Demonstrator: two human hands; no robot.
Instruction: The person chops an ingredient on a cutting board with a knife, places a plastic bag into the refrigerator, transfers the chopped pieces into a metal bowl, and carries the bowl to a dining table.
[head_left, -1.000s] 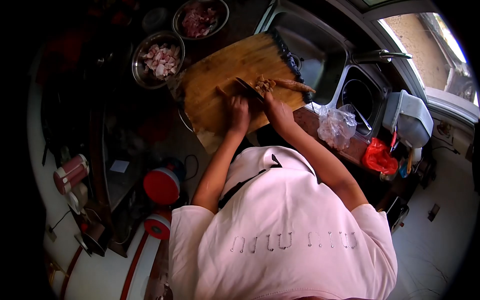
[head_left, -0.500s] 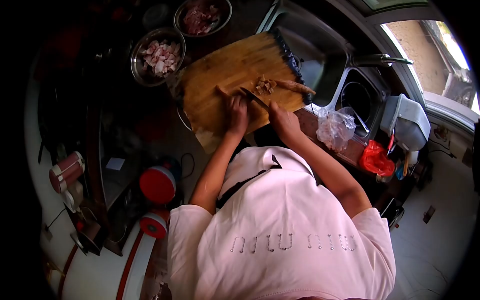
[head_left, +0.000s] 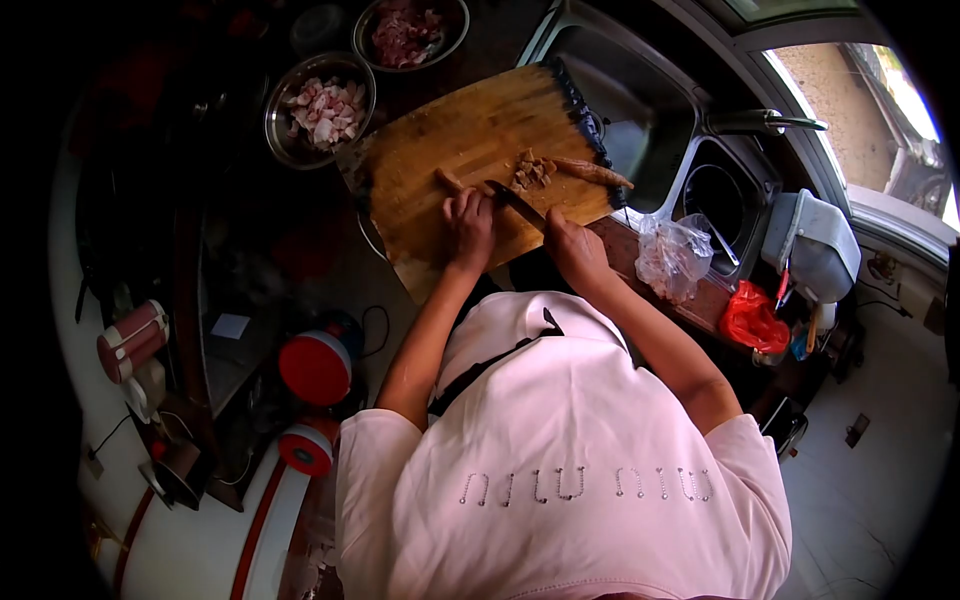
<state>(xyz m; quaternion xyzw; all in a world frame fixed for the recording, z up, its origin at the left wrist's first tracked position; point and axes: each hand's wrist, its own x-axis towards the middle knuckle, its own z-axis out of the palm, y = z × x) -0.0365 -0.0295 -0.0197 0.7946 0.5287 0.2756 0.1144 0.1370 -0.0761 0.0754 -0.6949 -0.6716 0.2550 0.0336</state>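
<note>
A wooden cutting board [head_left: 430, 160] lies in front of me. My right hand [head_left: 577, 247] is closed round the handle of a knife [head_left: 517, 206], whose dark blade points up and left over the board. My left hand [head_left: 470, 226] presses its bent fingers on a tapering, brownish root-like piece [head_left: 450, 180], mostly hidden under them, with one end showing beyond. The knife tip is close beside these fingers. Further right sit a small pile of chopped brown bits [head_left: 532, 171] and another long brownish root-like piece [head_left: 592, 172], lying near the board's dark right edge.
Metal bowls of pale cut meat [head_left: 328, 112] and redder meat [head_left: 407, 35] stand beyond the board's left side. To the right are a metal sink [head_left: 640, 120], a faucet [head_left: 765, 122], a clear plastic bag [head_left: 672, 255] and a red bag [head_left: 753, 318].
Both hands and the knife have shifted very slightly, with the knife tip a little further right. My grips stay the same, and the bowls and chopped pile look unchanged.
</note>
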